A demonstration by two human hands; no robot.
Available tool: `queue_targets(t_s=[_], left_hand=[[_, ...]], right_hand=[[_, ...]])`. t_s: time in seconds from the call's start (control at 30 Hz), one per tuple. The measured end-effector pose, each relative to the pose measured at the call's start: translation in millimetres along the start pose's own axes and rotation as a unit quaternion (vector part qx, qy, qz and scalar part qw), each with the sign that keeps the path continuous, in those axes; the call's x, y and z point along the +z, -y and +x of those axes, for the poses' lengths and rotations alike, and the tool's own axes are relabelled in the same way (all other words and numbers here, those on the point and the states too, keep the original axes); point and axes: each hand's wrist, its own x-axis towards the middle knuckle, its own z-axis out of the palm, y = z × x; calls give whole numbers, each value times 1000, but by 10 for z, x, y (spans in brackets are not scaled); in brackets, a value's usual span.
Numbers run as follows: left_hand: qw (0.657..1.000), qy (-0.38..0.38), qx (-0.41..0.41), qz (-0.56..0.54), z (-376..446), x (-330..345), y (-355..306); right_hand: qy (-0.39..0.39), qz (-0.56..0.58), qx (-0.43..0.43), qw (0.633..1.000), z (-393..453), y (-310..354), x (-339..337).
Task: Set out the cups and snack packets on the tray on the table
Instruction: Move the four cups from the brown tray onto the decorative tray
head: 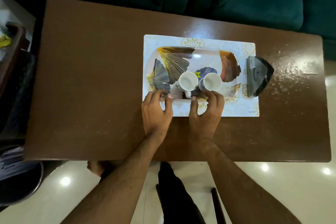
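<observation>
On tray's near rim (181, 98): left hand (156, 112), right hand (207, 112) fingers curled on it; keep level, two cups (188, 81) could tip.

Tray with two cups, head view.
Your left hand (156, 112) and right hand (207, 112) touch the near rim of the tray (227, 63); two white cups (188, 81) stand upright on it.

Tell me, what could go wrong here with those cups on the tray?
Both white cups stand crowded at the near edge of the leaf-patterned tray, so a tilt might tip them off. The left hand and right hand grip only that rim. The tray could also slide on the placemat.
</observation>
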Motion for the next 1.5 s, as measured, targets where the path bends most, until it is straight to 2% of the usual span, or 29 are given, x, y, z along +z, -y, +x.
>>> queue_targets(t_s=[0.23, 0.4, 0.63, 0.87, 1.0, 1.17, 1.3, 1.37, 1.5], left_hand=[[979, 12, 112, 167, 314, -836, 411], [962, 7, 128, 241, 625, -1742, 904], [944, -71, 123, 297, 1054, -3080, 1492], [935, -166, 100, 298, 1564, -4153, 2011], [935, -185, 87, 289, 1863, -4549, 2343], [934, -172, 73, 303, 2159, -4777, 2691], [955, -140, 33, 258, 2305, -4803, 2893], [966, -135, 14, 220, 2333, -4822, 2949], [970, -162, -3, 183, 2253, -4792, 2903]], right_hand=[[122, -79, -185, 972, -216, 735, 489], [233, -124, -242, 934, -453, 1480, 1049], [316, -123, -301, 891, -922, 2676, 1921], [285, -73, -361, 885, -1289, 3842, 2820], [281, -55, -385, 877, -1390, 4313, 3236], [321, -55, -399, 857, -1433, 4602, 3641], [355, -84, -408, 837, -1455, 4710, 3893], [351, -77, -410, 838, -1479, 4734, 3993], [324, -38, -381, 865, -1499, 4657, 3932]])
